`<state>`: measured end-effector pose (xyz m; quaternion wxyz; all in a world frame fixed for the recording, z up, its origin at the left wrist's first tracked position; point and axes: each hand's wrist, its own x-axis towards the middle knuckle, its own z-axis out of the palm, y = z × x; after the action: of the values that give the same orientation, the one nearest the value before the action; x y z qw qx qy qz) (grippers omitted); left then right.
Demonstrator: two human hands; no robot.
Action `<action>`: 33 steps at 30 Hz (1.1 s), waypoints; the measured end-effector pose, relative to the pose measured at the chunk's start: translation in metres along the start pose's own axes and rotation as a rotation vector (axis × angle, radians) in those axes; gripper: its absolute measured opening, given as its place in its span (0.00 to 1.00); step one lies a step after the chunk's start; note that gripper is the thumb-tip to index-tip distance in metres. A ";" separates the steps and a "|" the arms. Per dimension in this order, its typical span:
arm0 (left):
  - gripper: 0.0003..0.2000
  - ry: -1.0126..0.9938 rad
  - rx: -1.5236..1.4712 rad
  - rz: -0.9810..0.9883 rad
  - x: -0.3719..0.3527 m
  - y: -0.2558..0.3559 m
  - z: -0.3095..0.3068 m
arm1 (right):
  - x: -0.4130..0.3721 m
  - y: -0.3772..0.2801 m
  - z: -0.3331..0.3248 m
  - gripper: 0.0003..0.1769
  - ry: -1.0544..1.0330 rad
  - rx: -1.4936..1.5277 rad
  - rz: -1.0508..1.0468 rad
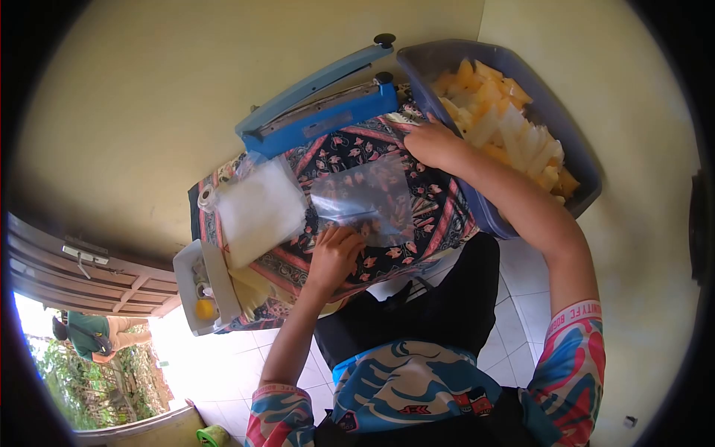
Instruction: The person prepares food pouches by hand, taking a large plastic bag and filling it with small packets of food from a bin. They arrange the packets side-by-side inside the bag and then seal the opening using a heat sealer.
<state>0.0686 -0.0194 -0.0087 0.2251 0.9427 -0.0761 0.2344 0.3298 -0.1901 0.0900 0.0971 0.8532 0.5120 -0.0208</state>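
A clear plastic bag (369,201) lies flat on a dark floral cloth (383,257). My left hand (335,255) is at its near edge, fingers curled in and closed on the bag. My right hand (432,144) is beside the left wall of a grey-blue tub (585,160). Its fingers are curled, with their tips mostly hidden, and I cannot make out what they hold. Inside the tub are pale yellow and orange pieces, some in clear bags (510,127). Left of the clear bag lies a stack of whitish plastic bags (264,208).
A blue impulse sealer (324,123) stands along the wall with its arm raised. A white bin (186,279) with small items and a tape roll (206,197) sit at the left end. A person (89,331) is outside the doorway. A green container (214,436) stands on the floor.
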 end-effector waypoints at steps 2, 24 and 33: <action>0.05 -0.018 0.012 0.023 0.001 -0.002 -0.005 | 0.001 -0.002 -0.002 0.10 -0.031 0.034 0.013; 0.19 -0.193 -0.127 -0.048 0.099 -0.034 -0.008 | 0.012 -0.005 0.011 0.19 -0.271 0.355 -0.205; 0.25 -0.444 -0.054 -0.418 0.148 -0.065 0.007 | 0.014 -0.004 0.014 0.20 -0.280 0.369 -0.184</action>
<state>0.2175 0.0290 0.0308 0.2711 0.9598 0.0661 -0.0307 0.3340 -0.1788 0.0734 0.0071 0.7951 0.5567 -0.2407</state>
